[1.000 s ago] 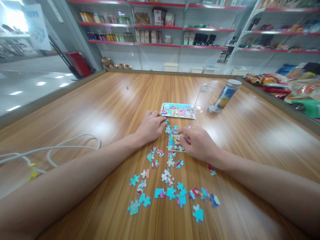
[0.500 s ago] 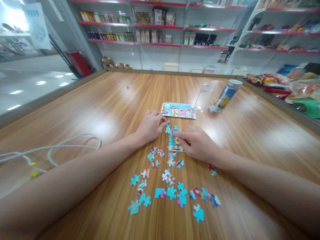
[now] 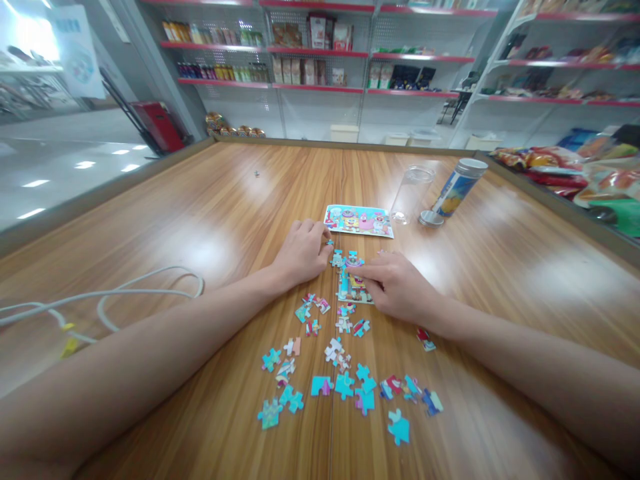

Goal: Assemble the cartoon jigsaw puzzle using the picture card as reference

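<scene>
My left hand [image 3: 303, 252] pinches a small blue jigsaw piece [image 3: 329, 244] between thumb and fingertips, just left of the partly joined jigsaw [image 3: 345, 288]. Another loose-edged piece [image 3: 337, 259] sits at that jigsaw's upper left corner. With its index finger stretched out, my right hand [image 3: 400, 283] rests on the joined section and covers its right side; the other fingers are partly curled. Behind both hands lies a picture card [image 3: 359, 222] with cartoon figures. Nearer to me, loose blue pieces [image 3: 344, 385] and multicoloured pieces [image 3: 313, 308] are scattered over the wooden table.
A clear plastic cylinder [image 3: 411, 193] and a blue can [image 3: 460, 188] stand beyond my right hand, with a round metal lid [image 3: 431, 218] by the can. A white cable [image 3: 150, 292] loops at the left. Snack bags [image 3: 545, 167] lie past the right edge.
The small piece at my left fingertips has shifted slightly left, away from the piece below it. My right hand stays on the joined jigsaw, nearly still.
</scene>
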A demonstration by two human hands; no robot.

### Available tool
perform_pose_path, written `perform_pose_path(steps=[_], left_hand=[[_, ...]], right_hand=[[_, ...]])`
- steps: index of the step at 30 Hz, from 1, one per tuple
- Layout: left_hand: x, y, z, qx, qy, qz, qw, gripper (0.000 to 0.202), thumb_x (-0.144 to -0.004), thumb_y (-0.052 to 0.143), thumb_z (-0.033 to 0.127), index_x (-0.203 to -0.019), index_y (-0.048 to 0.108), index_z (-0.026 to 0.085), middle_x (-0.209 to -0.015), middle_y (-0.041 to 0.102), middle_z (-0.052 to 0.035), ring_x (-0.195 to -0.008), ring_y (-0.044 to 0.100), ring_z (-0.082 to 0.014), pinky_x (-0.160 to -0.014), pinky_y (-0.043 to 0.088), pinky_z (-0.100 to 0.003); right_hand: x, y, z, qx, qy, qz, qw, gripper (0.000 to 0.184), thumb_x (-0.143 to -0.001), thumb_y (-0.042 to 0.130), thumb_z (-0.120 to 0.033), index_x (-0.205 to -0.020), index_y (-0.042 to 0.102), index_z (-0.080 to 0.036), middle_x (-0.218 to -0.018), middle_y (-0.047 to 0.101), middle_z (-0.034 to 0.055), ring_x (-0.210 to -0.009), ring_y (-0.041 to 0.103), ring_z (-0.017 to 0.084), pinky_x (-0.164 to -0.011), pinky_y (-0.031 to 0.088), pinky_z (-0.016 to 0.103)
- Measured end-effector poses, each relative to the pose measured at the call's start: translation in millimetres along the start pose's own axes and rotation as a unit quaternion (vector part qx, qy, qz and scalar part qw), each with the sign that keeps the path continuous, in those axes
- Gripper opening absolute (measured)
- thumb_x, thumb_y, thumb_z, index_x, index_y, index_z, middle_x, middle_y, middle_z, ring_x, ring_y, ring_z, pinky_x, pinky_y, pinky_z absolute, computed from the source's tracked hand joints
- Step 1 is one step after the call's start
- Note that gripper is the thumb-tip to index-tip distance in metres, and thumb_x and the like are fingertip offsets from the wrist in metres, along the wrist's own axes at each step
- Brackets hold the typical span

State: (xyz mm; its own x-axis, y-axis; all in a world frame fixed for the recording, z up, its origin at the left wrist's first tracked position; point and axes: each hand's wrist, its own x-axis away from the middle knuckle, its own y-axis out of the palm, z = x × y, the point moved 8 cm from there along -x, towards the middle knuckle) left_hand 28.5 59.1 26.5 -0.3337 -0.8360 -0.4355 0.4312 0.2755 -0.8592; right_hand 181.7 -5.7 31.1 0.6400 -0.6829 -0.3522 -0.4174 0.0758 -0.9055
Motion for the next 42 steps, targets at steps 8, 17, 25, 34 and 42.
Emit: perform_pose_path(steps=[8,17,25,34,42], left_hand=[[0.2,1.2,2.1,-0.003,0.003,-0.014,1.000,0.024,-0.092,0.055,0.030,-0.105,0.070,0.016,-0.109,0.063,-0.0119,-0.108,0.055,-0.0296,-0.100,0.046,-0.047],[-3.0,0.4,0.2,0.002,-0.005,-0.013,1.000,0.019,-0.089,0.060,0.028,-0.098,0.070,0.016,-0.105,0.064,-0.0112,-0.105,0.058,-0.0284,-0.101,0.046,-0.046],[-4.0,-1.1,-2.8,0.042,-0.013,-0.013,0.999,0.013,-0.086,0.067,0.026,-0.094,0.066,0.016,-0.097,0.068,-0.0081,-0.095,0.059,-0.0254,-0.093,0.047,-0.043],[9.1,-29.2,34.6,0.231,0.115,0.066,0.964,0.030,-0.088,0.073,0.031,-0.113,0.063,0.019,-0.087,0.069,-0.0036,-0.096,0.062,-0.0208,-0.091,0.048,-0.037],[6.3,-15.6,33.9,0.392,0.090,-0.014,0.916,0.040,-0.080,0.081,0.033,-0.111,0.063,0.016,-0.090,0.067,-0.0043,-0.085,0.067,-0.0149,-0.089,0.053,-0.032]], right_hand=[[-1.4,4.5,-5.6,0.061,0.000,-0.053,0.997,0.056,-0.083,0.051,-0.004,-0.134,0.063,-0.021,-0.090,0.072,0.0069,-0.083,0.058,0.021,-0.076,0.035,0.034],[-2.4,7.9,-4.2,0.061,-0.003,-0.077,0.995,0.060,-0.080,0.051,-0.003,-0.135,0.062,-0.023,-0.095,0.072,0.0063,-0.086,0.061,0.022,-0.079,0.037,0.034],[-1.5,-9.2,3.1,0.017,0.059,0.040,0.997,0.035,-0.093,0.047,-0.013,-0.123,0.066,-0.012,-0.095,0.073,0.0116,-0.090,0.066,0.024,-0.084,0.044,0.037],[-0.7,-17.8,-6.1,-0.003,0.018,0.082,0.996,0.051,-0.092,0.063,-0.028,-0.141,0.054,-0.017,-0.071,0.062,-0.0003,-0.066,0.055,0.017,-0.072,0.042,0.031],[0.5,-23.8,-10.2,-0.002,-0.030,0.135,0.990,0.030,-0.094,0.063,-0.027,-0.122,0.066,-0.016,-0.071,0.064,0.0002,-0.066,0.055,0.015,-0.071,0.039,0.030]])
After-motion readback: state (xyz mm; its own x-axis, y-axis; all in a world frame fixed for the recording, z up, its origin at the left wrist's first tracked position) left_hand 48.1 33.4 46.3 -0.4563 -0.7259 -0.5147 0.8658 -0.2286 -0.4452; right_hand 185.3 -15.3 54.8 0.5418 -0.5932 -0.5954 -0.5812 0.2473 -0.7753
